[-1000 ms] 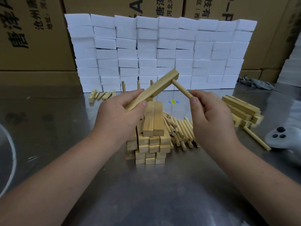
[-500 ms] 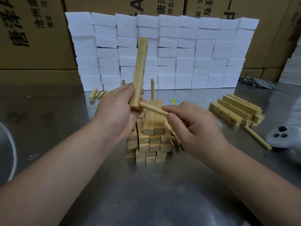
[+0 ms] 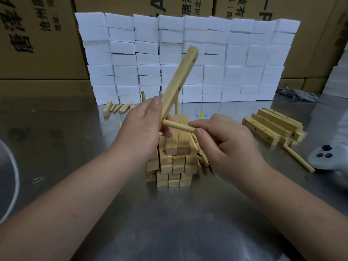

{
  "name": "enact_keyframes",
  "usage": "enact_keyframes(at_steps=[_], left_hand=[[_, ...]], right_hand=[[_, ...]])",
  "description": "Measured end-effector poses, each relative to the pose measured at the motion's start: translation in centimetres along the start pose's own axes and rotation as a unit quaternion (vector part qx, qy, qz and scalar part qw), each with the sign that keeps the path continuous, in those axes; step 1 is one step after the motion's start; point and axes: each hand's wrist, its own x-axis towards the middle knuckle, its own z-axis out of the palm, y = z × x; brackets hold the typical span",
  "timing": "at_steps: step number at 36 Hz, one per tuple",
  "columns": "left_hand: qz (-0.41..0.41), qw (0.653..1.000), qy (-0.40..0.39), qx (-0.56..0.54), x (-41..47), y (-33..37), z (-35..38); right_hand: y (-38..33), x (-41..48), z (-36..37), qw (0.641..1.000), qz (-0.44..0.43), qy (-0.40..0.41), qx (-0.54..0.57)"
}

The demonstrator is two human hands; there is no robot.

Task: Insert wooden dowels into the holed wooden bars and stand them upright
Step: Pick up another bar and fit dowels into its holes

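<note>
– While item one is in hand, what is its status?
– Bar (image 3: 178, 81): tilted above the stack (image 3: 175, 159), left hand (image 3: 143, 129) curled round its lower end. Dowel (image 3: 178, 127): pinched in right hand (image 3: 226, 144) fingers, tip at the bar's lowest hole; depth cannot be told. Two higher holes show bare.
– Done and left?
– Done, apparently: a few upright dowels (image 3: 176, 108) at the table's (image 3: 169, 223) back, bases hidden. Left: this bar, the stack, a pile (image 3: 273, 127) at right, loose dowels (image 3: 204, 161).
– Change from half a second ago?
– Bar, then near vertical, now leans right at the top. Dowel at the same hole.
</note>
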Motion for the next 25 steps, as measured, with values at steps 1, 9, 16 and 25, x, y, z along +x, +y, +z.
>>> enact_keyframes(at_steps=[1,9,16,25], left_hand=[[0.008,1.000,0.004,0.006,0.01,-0.05,-0.06],[0.020,0.999,0.027,0.002,0.08,-0.36,-0.01],[0.043,0.999,0.032,0.011,0.06,-0.38,-0.06],[0.053,0.998,0.034,0.028,-0.16,-0.18,-0.02]], right_hand=[[-0.03,0.01,0.00,1.000,0.000,0.000,0.000],[-0.14,0.06,-0.12,1.000,-0.004,-0.004,0.003],[-0.34,0.02,-0.10,1.000,-0.023,0.005,0.002],[-0.63,0.01,-0.11,0.999,-0.045,0.025,-0.005]])
